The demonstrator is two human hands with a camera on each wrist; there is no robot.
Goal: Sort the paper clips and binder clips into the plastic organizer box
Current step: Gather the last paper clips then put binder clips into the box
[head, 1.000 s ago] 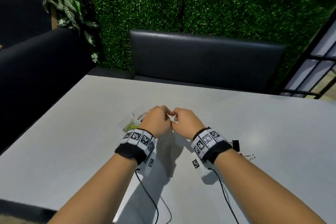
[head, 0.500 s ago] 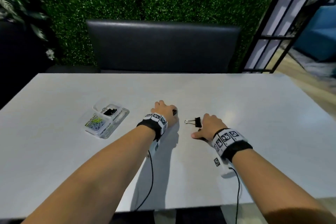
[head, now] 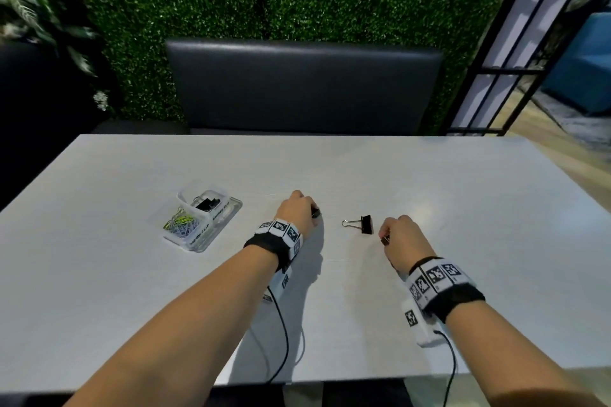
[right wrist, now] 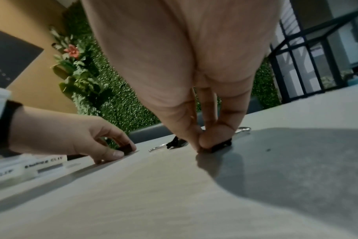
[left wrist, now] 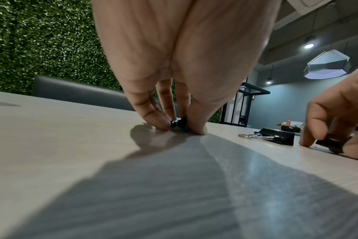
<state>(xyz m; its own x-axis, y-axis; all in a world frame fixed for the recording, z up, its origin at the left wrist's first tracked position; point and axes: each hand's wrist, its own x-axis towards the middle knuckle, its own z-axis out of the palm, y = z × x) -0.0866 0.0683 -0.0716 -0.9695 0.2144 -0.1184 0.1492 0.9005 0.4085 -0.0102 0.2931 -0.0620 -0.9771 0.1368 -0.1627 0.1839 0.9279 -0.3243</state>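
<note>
So the plastic organizer box (head: 228, 213) sits left on the worktop (head: 429, 182), with black binder clips (head: 206, 203) in its far compartment and coloured paper clips (head: 181, 224) in the near one. The left hand (head: 297, 213) has its grip pinched on a small black clip (left wrist: 179, 123) resting on the surface; the right hand (head: 401, 238) is pinching another black clip (left wrist: 330, 143). A third binder clip (head: 362, 224) lies loose between them. Best bet, I'd say: lift straight up, hold the clip bodies firmly, then drop them in the far compartment. Plenty of open surface all round, and the edges are well away.
</note>
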